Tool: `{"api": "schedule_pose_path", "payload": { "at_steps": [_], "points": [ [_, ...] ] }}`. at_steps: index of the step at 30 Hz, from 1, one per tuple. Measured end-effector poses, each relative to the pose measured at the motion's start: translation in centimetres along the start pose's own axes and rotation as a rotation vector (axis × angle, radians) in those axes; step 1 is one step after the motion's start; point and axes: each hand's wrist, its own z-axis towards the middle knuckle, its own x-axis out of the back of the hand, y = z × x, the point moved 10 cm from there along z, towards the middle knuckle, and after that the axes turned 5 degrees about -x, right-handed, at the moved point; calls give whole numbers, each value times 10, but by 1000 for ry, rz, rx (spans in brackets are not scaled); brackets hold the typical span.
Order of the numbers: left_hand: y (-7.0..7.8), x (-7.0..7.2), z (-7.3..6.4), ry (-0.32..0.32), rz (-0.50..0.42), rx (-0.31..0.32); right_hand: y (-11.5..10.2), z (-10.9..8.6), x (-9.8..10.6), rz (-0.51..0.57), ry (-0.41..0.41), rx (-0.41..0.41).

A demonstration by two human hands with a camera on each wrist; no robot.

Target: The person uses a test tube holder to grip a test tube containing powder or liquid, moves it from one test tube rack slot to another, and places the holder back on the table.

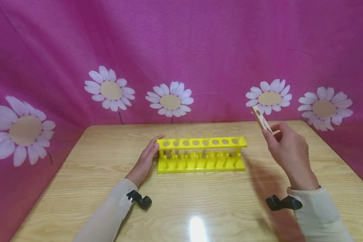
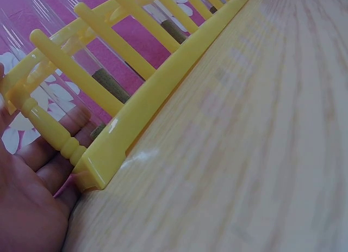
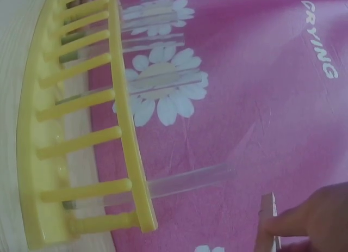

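Observation:
A yellow test tube rack [image 1: 201, 170] stands upright on the table, with several clear glass test tubes in its holes. Dark greenish-brown material lies in the bottoms of tubes, as at one test tube [image 2: 111, 86] in the left wrist view. My left hand [image 1: 143, 164] grips the rack's left end, fingers behind the turned end post [image 2: 49, 124]. Raised to the right of the rack, my right hand [image 1: 291, 154] pinches a wooden test tube holder [image 1: 261, 120] that points up and left. A lone test tube [image 3: 190, 178] sits near the rack's right end, apart from the holder.
The wood-grain table [image 1: 175, 201] runs back to a magenta cloth [image 1: 205, 60] printed with white daisies. Black wrist cameras sit on both sleeves, one being the left camera [image 1: 140, 200]. Light glares off the table's front.

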Motion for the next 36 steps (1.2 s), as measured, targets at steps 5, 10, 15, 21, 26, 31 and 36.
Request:
{"api": "schedule_pose_path", "payload": {
  "at_steps": [5,10,15,21,26,31,36],
  "points": [
    [-1,0,0,8,-5,6,9,4,-6,-7,-72,-42],
    [-24,4,8,20,-11,3,15,7,-13,-26,-112,-35],
    [-28,6,9,29,-15,-7,20,10,-19,-49,-149,-34],
    [-29,6,10,33,-12,-11,27,11,-27,-74,-223,-60],
    [-29,7,10,39,-8,-5,35,11,-36,-115,-302,-94],
    [-29,7,10,40,-3,0,44,12,-43,-149,-371,-131],
    [-27,6,9,32,0,0,51,13,-49,-175,-428,-139]
  ]
}}
